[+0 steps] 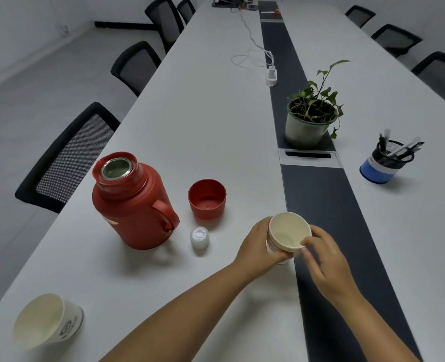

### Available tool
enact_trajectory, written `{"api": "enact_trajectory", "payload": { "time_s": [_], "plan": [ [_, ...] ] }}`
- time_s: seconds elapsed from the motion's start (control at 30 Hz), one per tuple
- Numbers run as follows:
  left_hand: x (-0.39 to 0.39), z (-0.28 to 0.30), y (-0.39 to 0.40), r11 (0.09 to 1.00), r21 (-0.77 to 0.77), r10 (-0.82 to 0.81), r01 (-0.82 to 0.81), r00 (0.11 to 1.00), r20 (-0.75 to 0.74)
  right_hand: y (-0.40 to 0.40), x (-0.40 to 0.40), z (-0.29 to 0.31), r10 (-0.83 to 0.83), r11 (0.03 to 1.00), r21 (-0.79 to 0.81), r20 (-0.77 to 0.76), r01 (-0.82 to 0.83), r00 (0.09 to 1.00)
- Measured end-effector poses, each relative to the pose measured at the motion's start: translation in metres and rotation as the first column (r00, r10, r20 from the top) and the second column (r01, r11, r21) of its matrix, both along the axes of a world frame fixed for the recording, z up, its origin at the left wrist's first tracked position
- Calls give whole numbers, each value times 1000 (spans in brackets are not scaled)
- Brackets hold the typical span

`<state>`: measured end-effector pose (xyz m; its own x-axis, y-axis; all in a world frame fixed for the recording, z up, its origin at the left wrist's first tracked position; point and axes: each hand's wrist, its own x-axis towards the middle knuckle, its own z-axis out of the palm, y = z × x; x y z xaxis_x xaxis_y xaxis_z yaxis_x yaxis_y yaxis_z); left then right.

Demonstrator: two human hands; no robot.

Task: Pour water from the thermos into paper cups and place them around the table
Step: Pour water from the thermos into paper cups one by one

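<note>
Cup-separating step: your left hand [255, 244] wraps the paper cup stack [289, 235] beside the dark strip, right hand [323, 257] pinches the top rim; next, lift one free, then pour from the open thermos [132, 202].

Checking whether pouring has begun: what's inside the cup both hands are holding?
The paper cup looks dry, bare pale bottom showing. More cups seem nested beneath it, their insides covered.
</note>
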<state>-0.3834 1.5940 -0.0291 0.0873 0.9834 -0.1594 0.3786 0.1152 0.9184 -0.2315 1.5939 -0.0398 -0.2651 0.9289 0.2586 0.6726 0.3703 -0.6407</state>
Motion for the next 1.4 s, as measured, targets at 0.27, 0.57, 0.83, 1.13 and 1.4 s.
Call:
{"api": "enact_trajectory", "payload": {
  "time_s": [0.27,0.57,0.83,1.13,1.4],
  "plan": [
    [3,7,-2,999,25,-29,29,1000,-10,0,13,34,-161,984,21,-292,174,943],
    [-36,-2,-73,993,63,109,-98,974,-198,-37,-6,68,-103,967,192,-294,165,950],
    [-143,-64,-220,968,78,237,-236,780,-580,-91,-122,20,174,937,-243,-292,-249,940],
    [-167,-105,-321,902,89,343,-423,576,-742,-125,-223,-19,340,853,-334,-228,-401,913],
    [-162,-112,-330,875,81,362,-477,533,-765,-146,-252,-33,373,829,-358,-216,-429,902]
  ]
}}
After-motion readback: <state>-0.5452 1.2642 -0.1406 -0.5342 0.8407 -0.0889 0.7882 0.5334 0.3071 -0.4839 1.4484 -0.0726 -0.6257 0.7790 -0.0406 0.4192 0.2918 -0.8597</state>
